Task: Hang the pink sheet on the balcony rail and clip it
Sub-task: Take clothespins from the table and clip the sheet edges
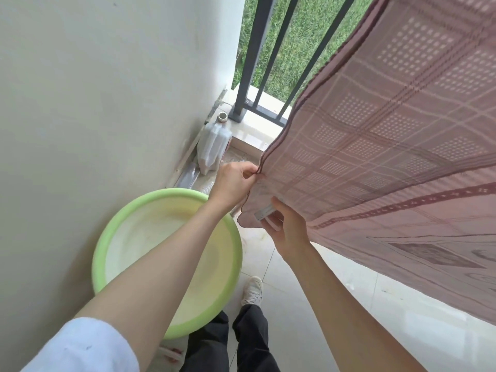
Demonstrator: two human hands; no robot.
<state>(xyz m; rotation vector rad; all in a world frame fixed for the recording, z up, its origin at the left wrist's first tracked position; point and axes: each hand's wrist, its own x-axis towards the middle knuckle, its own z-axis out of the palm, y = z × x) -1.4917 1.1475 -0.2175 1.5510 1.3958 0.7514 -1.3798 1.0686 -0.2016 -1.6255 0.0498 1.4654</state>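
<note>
In the head view, the pink sheet (389,135) is seen draped down from above and to the right of both hands, its upper part running out of frame, so whether it sits on the top bar cannot be told. The bars of the balcony rail (257,49) stand beyond the left hand, partly covered by the cloth. The left hand (232,183) is pinched shut on the sheet's side hem, thumb and fingers together on the dark edge. Just below and to its right, the right hand (288,229) is closed around the lower corner of the sheet, where a small pale label is held against the cloth (no clip can be made out in either hand). A green basin (107,237) lies beneath the left forearm, and a plastic bottle (214,140) stands just beyond the left hand by the wall.

The likeliest trouble is judged to be slippage: if the corner is tugged too hard toward the body, the unclipped sheet could be dragged off its support. If the corner is let go, it could drop into the basin or onto the floor and be soiled.
</note>
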